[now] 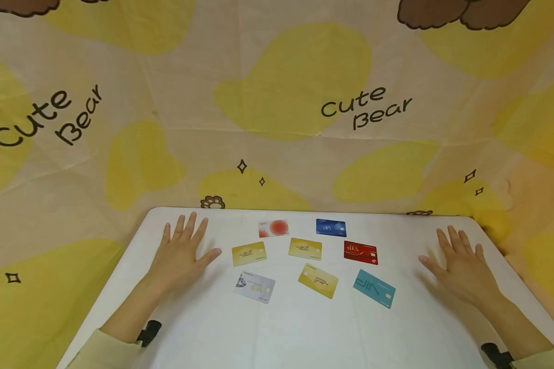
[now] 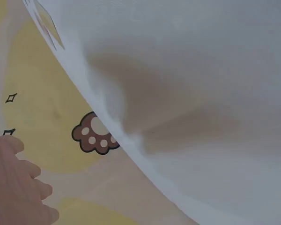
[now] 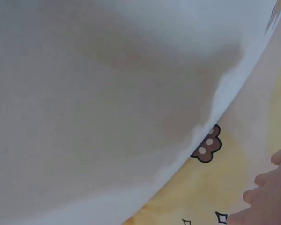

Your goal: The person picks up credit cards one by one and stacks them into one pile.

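A gold rectangular plastic card (image 1: 250, 253) lies just right of the spread left hand (image 1: 177, 259) (long axis roughly thumbward). The right hand (image 1: 466, 269), spread too, is farther.

A curtained-off work spot, in what kind of building I cannot tell: behind the white table (image 1: 304, 330) and along both its sides hangs a beige-and-yellow cloth (image 1: 286, 97) printed with "Cute Bear".

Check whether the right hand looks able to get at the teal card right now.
Probably yes: the right hand holds nothing, and no other card lies between it and the teal card on the white table.
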`<action>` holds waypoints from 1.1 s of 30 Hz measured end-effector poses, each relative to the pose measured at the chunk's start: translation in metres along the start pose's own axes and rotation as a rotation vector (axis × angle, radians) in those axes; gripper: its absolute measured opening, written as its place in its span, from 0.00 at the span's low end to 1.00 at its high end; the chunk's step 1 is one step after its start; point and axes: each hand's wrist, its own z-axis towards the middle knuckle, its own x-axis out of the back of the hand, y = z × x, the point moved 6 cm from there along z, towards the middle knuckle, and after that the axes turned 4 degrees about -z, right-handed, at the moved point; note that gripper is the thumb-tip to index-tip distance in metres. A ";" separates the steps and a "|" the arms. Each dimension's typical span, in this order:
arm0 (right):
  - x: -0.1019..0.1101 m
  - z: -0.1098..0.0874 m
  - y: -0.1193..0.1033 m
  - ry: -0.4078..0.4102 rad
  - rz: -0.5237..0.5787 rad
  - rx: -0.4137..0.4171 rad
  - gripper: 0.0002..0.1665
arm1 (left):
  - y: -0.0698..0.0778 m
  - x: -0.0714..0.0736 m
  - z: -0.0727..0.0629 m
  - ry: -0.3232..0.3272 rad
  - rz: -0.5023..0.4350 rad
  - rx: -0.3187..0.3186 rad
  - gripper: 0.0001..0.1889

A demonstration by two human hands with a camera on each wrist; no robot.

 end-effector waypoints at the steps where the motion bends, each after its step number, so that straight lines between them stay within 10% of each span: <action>1: 0.001 0.000 -0.001 0.002 0.000 0.001 0.55 | 0.002 0.000 0.000 0.003 0.002 -0.004 0.48; 33: 0.016 0.007 -0.068 -0.049 0.095 -0.019 0.58 | 0.060 0.003 0.006 0.189 -0.173 -0.166 0.40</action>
